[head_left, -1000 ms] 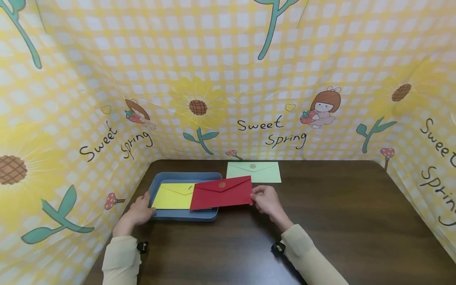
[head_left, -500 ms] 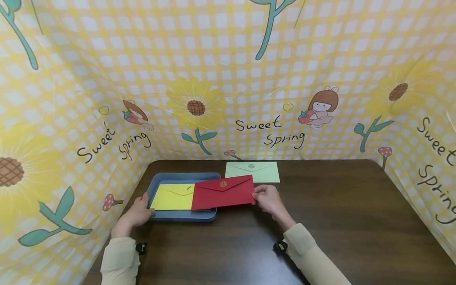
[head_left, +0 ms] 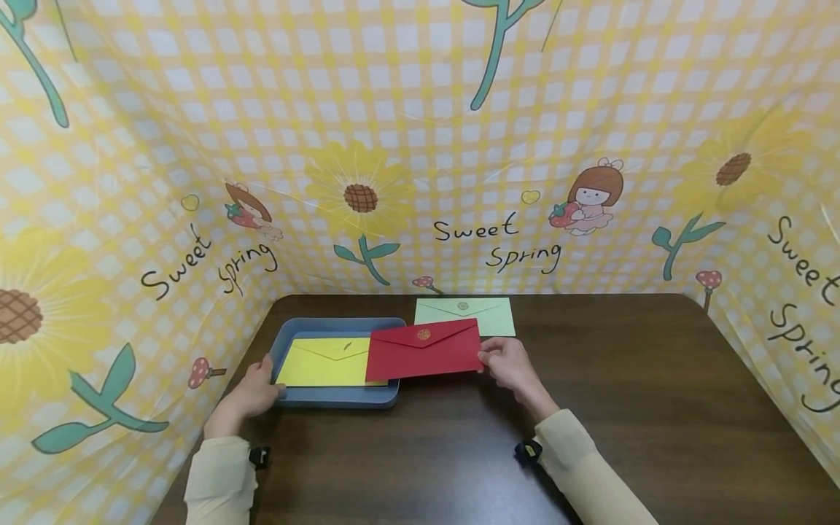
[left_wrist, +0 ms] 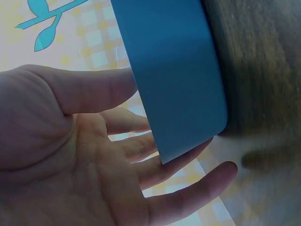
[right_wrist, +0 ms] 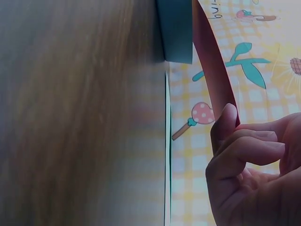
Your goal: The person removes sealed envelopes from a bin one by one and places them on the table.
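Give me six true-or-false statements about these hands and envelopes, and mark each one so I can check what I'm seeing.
1. The right hand pinches the red envelope. True.
2. The left hand holds the blue tray at its left end. True.
3. The red envelope lies flat on the bottom of the tray. False: it is held up, with only part of it over the tray.
4. The tray has no envelope in it. False: the yellow envelope lies inside.
5. In the head view, the red envelope hides part of the mint-green envelope. True.
6. The mint-green envelope is in the tray. False: it lies on the table.
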Demonstrator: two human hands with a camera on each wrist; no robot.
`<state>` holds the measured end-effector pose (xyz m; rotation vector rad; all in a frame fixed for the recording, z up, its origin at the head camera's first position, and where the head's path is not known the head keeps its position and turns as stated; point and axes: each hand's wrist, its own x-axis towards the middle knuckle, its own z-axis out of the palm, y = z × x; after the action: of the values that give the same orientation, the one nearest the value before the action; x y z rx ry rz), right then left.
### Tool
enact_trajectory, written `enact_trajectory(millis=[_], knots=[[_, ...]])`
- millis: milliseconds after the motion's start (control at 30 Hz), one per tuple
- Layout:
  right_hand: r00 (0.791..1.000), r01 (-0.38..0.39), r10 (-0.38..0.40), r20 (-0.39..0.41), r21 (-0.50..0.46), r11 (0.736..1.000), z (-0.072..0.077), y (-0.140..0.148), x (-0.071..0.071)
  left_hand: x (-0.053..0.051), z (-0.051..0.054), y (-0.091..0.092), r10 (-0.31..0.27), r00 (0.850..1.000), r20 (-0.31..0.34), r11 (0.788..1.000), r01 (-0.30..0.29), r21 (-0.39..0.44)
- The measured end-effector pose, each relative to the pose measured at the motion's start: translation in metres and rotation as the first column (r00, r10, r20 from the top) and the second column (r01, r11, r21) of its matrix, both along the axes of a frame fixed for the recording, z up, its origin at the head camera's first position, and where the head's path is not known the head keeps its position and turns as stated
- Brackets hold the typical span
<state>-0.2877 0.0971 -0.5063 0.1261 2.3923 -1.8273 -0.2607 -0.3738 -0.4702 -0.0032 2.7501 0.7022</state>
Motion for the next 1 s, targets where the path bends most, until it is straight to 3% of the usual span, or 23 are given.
enact_trajectory(millis=[400, 633, 1000], knots=[[1.000, -0.003, 0.003, -0.005, -0.016, 1.000, 0.006, 0.018, -0.001, -0.002, 0.002, 0.001, -0.015, 1.000, 0.003, 1.000, 0.015, -0.007], [1.000, -0.014, 0.014, 0.008, -0.003, 1.000, 0.005, 0.025, -0.002, 0.000, 0.000, -0.001, 0.012, 1.000, 0.010, 1.000, -0.012, 0.004], [1.000, -0.001, 0.001, 0.002, -0.013, 1.000, 0.007, 0.043, -0.002, 0.001, 0.000, -0.004, -0.025, 0.999, 0.030, 0.999, 0.024, 0.029]])
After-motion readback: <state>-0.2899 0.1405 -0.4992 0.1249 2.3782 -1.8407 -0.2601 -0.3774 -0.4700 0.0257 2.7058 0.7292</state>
